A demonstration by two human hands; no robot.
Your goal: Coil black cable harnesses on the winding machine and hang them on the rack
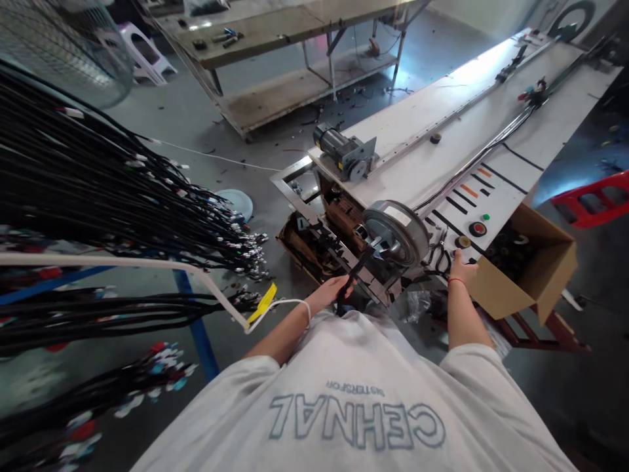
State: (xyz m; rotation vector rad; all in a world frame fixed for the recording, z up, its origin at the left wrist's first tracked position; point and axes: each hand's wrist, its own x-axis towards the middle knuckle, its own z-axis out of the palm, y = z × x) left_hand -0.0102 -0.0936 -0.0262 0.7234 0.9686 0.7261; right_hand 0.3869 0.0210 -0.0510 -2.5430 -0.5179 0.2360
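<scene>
Head view shows the left hand [334, 292] closed around 1 black cable [350, 283] just below the metal wheel [397, 231], seemingly to feed it, while the right hand [462, 267], grip unclear, rests right of it beside the cardboard box [531, 275].

Bright window glare, fisheye-warped edges.
</scene>
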